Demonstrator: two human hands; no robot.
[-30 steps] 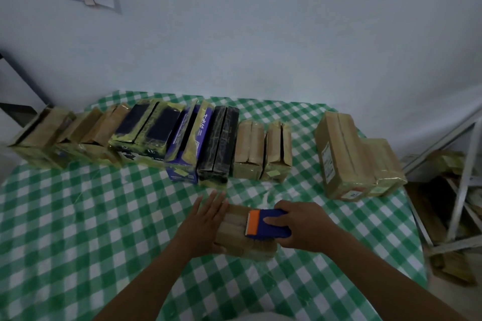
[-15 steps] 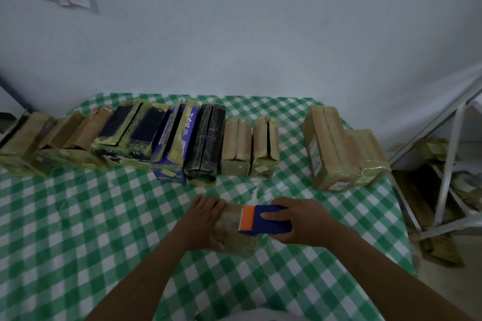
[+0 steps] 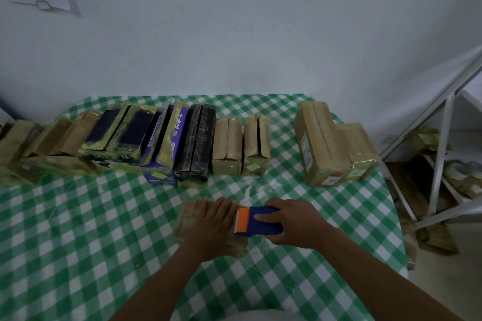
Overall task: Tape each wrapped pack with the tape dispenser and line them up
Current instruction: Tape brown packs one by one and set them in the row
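The wrapped pack (image 3: 189, 219) lies flat on the counter (image 3: 78, 229), toward its near side, largely covered by the left grip (image 3: 211, 227), which is released, fingers straight and pressing down on it. The right grip (image 3: 292, 221) is clenched around the blue tape dispenser (image 3: 260, 228), whose orange end sits at the pack's right side, just beside the left fingertips. Behind both, a row of taped packs (image 3: 156, 138) lines the far edge; two brown boxes (image 3: 331, 143) stand apart to its right. A metal frame (image 3: 440, 154) stands off the counter's right side
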